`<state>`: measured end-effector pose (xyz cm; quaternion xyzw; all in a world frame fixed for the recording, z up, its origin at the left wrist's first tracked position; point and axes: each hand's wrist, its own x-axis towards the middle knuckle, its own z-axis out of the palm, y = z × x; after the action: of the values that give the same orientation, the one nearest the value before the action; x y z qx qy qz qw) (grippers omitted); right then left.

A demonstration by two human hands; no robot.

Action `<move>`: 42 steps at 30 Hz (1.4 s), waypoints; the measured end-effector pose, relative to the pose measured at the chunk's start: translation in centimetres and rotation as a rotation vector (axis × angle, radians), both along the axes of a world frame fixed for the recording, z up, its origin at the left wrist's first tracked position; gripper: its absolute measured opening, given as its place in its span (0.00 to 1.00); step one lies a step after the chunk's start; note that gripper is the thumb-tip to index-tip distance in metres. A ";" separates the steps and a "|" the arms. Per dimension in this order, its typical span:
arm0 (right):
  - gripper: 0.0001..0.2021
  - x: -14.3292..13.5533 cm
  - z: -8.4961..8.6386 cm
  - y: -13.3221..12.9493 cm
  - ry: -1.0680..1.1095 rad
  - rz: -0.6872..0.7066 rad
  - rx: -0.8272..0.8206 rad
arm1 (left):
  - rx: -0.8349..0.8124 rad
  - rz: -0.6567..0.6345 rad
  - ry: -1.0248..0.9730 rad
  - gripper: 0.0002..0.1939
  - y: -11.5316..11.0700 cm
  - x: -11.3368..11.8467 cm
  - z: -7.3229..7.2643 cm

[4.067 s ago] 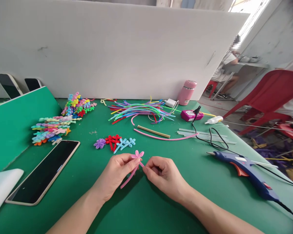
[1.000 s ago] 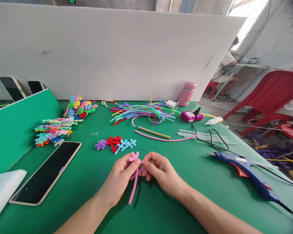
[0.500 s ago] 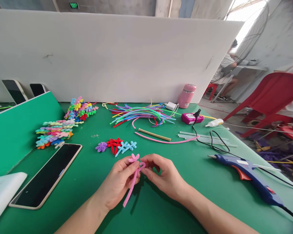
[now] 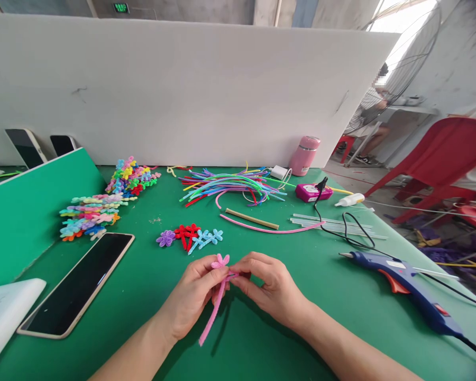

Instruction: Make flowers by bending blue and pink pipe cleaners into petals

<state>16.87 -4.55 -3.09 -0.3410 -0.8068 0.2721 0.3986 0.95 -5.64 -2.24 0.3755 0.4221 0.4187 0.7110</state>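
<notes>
A pink pipe cleaner flower (image 4: 220, 261) is pinched between the thumb and fingers of my left hand (image 4: 196, 288). Its long stem hangs down toward me, and a small side loop sticks out to the right. My right hand (image 4: 267, 280) pinches that loop between thumb and forefinger, squeezing it narrow. Just beyond my hands lie finished small flowers: a purple flower (image 4: 165, 238), red flowers (image 4: 187, 235) and light blue flowers (image 4: 207, 239). Farther back a loose pink pipe cleaner (image 4: 262, 228) curves across the green table (image 4: 150, 270).
Left are a phone (image 4: 79, 286), a white case (image 4: 11, 312) and piled colourful flowers (image 4: 93, 214). A pipe cleaner bundle (image 4: 230, 185) lies at the back, near a pink bottle (image 4: 304, 156). On the right, a corded glue gun (image 4: 400, 283) lies near glue sticks (image 4: 337, 225).
The loop on the pink pipe cleaner has been pressed from round to narrow by my right fingers. The flower head has turned slightly; both hands stay nearly in place.
</notes>
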 end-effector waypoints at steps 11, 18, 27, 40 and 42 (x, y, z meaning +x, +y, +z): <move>0.09 -0.1 -0.2 0.0 0.111 -0.075 -0.181 | -0.028 0.032 -0.019 0.07 -0.1 0.1 0.3; 0.14 0.2 -0.4 0.5 0.230 -0.130 -0.471 | -0.055 0.046 -0.007 0.04 -0.1 -0.1 0.0; 0.07 -0.1 -0.1 0.2 0.169 -0.095 -0.355 | -0.041 0.026 -0.006 0.05 0.0 0.0 0.0; 0.06 0.1 -0.1 0.2 0.126 0.026 -0.088 | -0.041 -0.005 -0.061 0.07 0.0 0.0 -0.4; 0.06 0.1 -0.1 0.1 0.139 0.024 -0.074 | -0.035 -0.006 -0.074 0.06 0.0 -0.1 -0.5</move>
<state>16.96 -4.40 -3.23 -0.3260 -0.7707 0.3294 0.4374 0.84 -5.64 -2.76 0.3484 0.4020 0.4227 0.7337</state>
